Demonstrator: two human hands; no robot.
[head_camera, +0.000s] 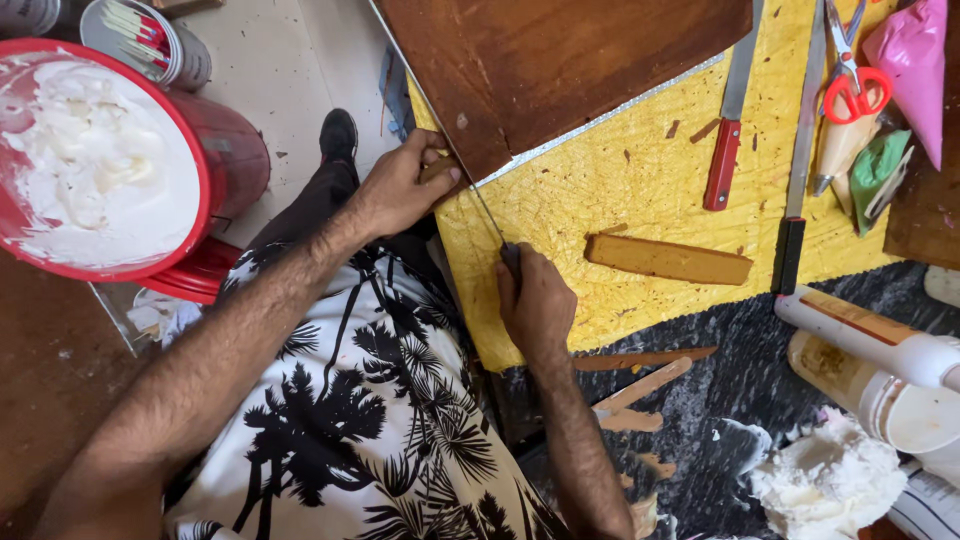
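Your right hand (537, 300), just left of centre in the frame, is closed around the dark handle of a thin knife (488, 217), whose narrow blade runs up and to the left along the edge of the brown slab (570, 60) that fills the upper middle. Your left hand (400, 185) is curled over the slab's lower corner, fingertips pressed on a small tan piece at the edge (whether it pinches that piece or only steadies it, you cannot tell). The slab rests on a yellow cutting mat (620, 190) scored with many cuts and dotted with brown crumbs.

On the mat to the right of centre lies a cut brown strip (668, 260), well apart from the blade. Above it, a red-handled knife (727, 130) lies nearly upright in the frame, and beside it a long black-handled knife (797, 170). At the upper right are red-handled scissors (852, 85), a pink piping bag (912, 60) and a green bag (872, 170) beneath it.

In the upper left sits a red bowl (225, 165) full of white cream, with a round tin (150, 40) above it bearing a red and white label. At the lower right, on the dark marbled counter (760, 370), lie white cylindrical tubes (880, 345) with brown label bands, thin brown offcuts (640, 375), and a white lump of cream (825, 475).
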